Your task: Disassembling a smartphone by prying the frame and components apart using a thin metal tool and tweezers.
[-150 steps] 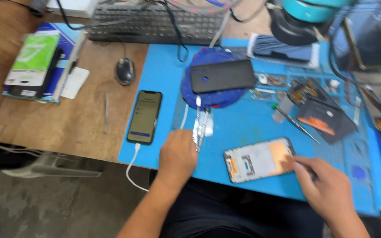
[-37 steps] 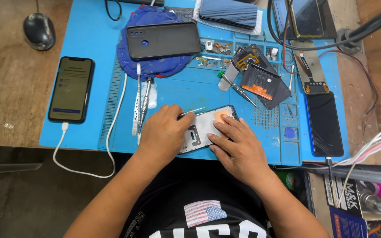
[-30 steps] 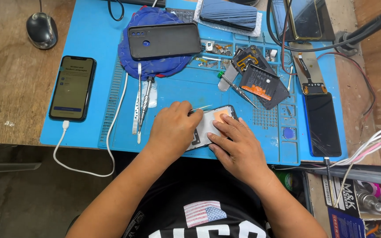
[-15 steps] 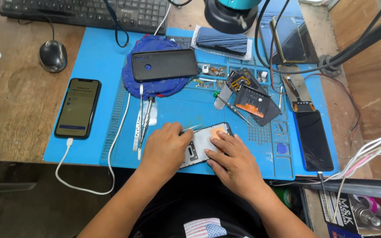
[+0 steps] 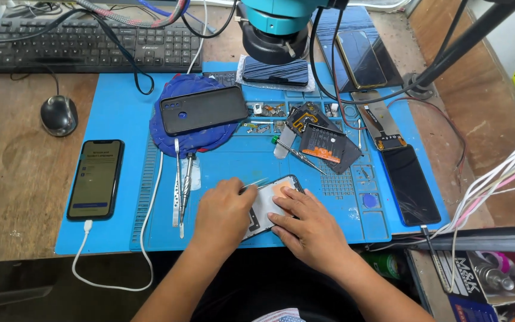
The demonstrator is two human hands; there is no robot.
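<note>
An opened phone with its back off lies at the near edge of the blue work mat. My left hand rests on the phone's left end and pinches thin metal tweezers that point right over the phone. My right hand lies on the phone's right half, fingers pressing down on a pale patch and holding the phone in place. Most of the phone is hidden under both hands.
A black back cover lies on a blue cloth. Screwdrivers lie left of my hands. A lit phone charges at the left. A dark screen panel, loose parts, microscope, mouse and keyboard surround the mat.
Five seconds ago my hands were apart beside the phone; now both rest on it. Over the last second the view tilted up toward the keyboard while the hands stayed put.
</note>
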